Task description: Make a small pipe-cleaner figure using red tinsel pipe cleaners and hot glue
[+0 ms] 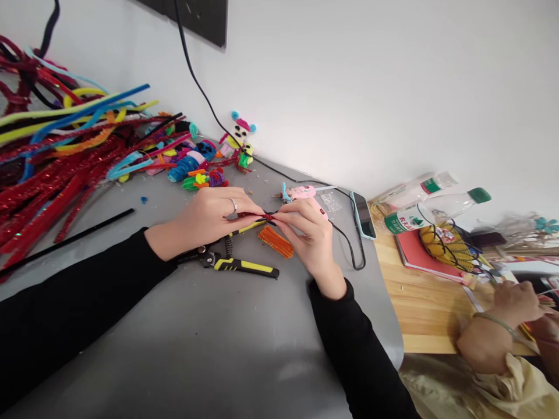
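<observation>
Between my two hands is a short dark red pipe cleaner piece (268, 217), pinched from both sides above the grey table (196, 349). My left hand (213, 215), with a ring on one finger, closes thumb and fingertips on its left part. On the right part my right hand (308, 230) is closed in the same way. Below the hands lie pliers (247, 266) with yellow and black handles, partly hidden by my left hand and sleeve. An orange strip of pipe cleaners (276, 241) rests beside my right hand. Behind that hand is a pink glue gun (301, 192), partly covered.
Many coloured pipe cleaners (78, 151) are heaped at the left. Small fuzzy figures (192, 160) stand along the wall. A black cable (203, 93) crosses to a phone (363, 215). Plastic bottles (406, 218) lie at the right, near another person's hand (517, 302).
</observation>
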The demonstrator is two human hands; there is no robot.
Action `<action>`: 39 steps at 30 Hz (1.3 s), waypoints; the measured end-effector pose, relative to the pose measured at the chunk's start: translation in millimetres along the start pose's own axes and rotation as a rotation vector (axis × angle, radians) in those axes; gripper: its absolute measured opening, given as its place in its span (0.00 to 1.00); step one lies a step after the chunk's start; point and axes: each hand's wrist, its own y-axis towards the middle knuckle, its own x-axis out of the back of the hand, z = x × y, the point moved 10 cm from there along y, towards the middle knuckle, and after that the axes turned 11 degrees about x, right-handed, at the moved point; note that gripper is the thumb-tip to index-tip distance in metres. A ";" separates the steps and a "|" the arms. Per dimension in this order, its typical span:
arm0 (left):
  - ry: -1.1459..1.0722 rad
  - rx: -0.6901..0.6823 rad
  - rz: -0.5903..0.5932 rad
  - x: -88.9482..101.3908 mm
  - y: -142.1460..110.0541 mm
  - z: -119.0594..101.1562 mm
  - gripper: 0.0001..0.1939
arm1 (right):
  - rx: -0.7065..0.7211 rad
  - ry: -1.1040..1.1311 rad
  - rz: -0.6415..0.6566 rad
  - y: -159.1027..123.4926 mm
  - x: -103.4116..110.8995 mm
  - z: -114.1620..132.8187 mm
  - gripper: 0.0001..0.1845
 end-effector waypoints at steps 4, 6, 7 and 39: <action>0.010 -0.011 -0.005 0.2 -0.6 -1.3 0.05 | -0.005 0.026 0.003 0.1 -1.2 -0.6 0.08; 0.034 -0.015 -0.017 1.5 -0.6 -0.9 0.05 | -0.026 0.042 0.014 -1.5 -1.6 -3.8 0.07; 0.046 -0.017 -0.030 2.9 -0.4 -0.4 0.05 | -0.042 0.048 0.023 -2.4 -1.6 -5.9 0.11; 0.086 0.065 -0.031 7.1 1.4 10.6 0.07 | -0.073 0.081 0.006 1.2 7.2 -8.2 0.09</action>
